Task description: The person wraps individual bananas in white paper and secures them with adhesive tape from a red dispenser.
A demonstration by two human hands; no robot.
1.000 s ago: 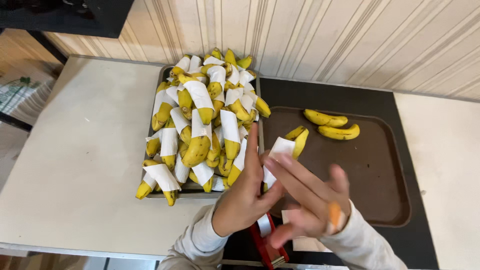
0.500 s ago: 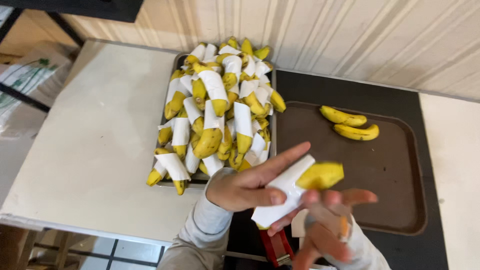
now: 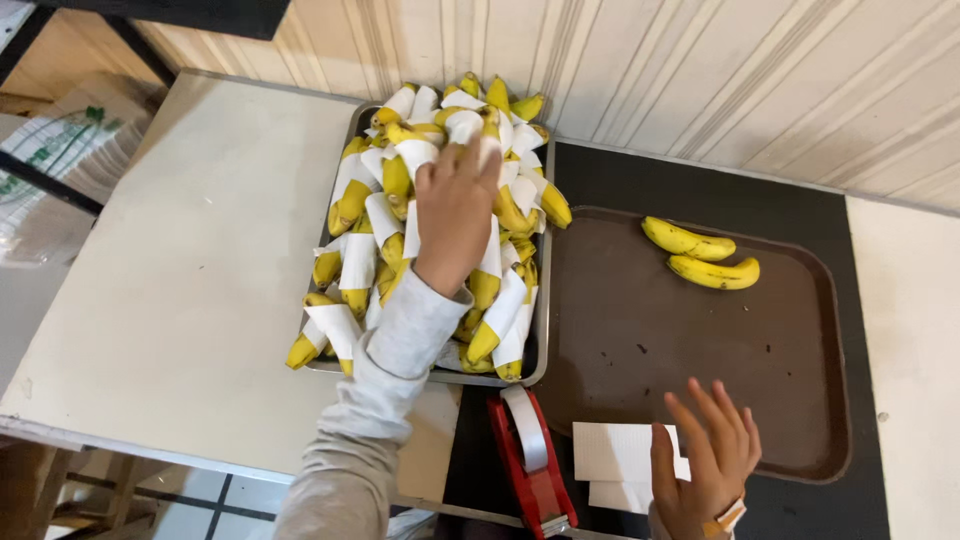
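My left hand (image 3: 455, 205) reaches over a heap of paper-wrapped bananas (image 3: 365, 225) piled in a metal tray (image 3: 541, 330). Its fingers curl down on a wrapped banana at the top of the heap. My right hand (image 3: 705, 455) is open with fingers spread, holding nothing. It hovers at the near edge of a brown tray (image 3: 700, 350), just right of a small stack of white paper sheets (image 3: 615, 455). Two bare yellow bananas (image 3: 700, 255) lie at the far side of the brown tray.
A red tape dispenser (image 3: 530, 460) lies at the front between the two trays. The metal tray sits on a white table (image 3: 170, 260); the brown tray sits on a black surface (image 3: 600, 170). A plastic bag (image 3: 60, 150) lies left of the table. A panelled wall runs behind.
My left hand carried the wrapped banana from in front of me up onto the heap. My right hand let go of it and dropped toward the paper sheets.
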